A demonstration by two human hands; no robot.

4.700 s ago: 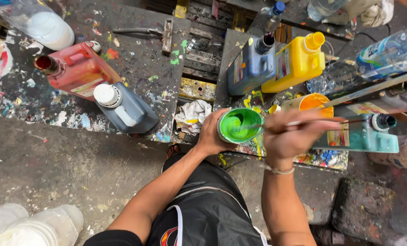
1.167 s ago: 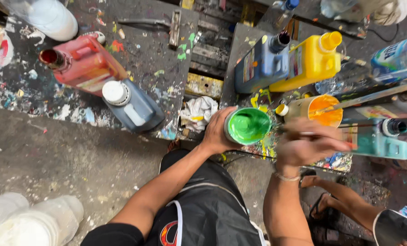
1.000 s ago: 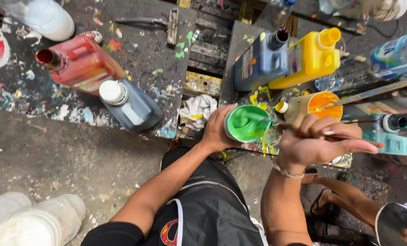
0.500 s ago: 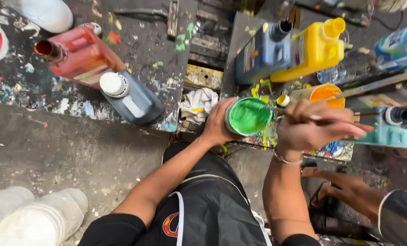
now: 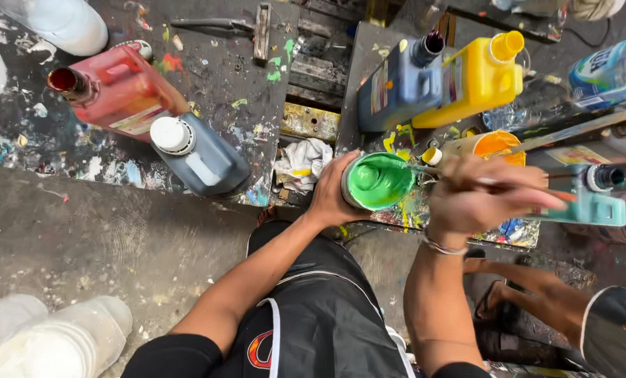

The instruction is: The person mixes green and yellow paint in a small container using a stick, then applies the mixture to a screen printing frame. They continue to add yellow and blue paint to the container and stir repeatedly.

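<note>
A cup of green paint is held at its side by the left hand, fingers wrapped around the wall, above the near edge of the paint-spattered counter. The right hand is blurred, closed on a thin stick whose far end reaches toward the cup's rim.

The cup appears nearly full, so a spill over the rim is judged likely if it is tilted or stirred hard; paint would then land on the black apron directly below. Just beyond stand an open orange cup, a yellow jug and a blue jug, close enough that a wide swing of the stick could knock the cup or flick green into it. Another person's foot rests near the right forearm, within reach of drips.
</note>
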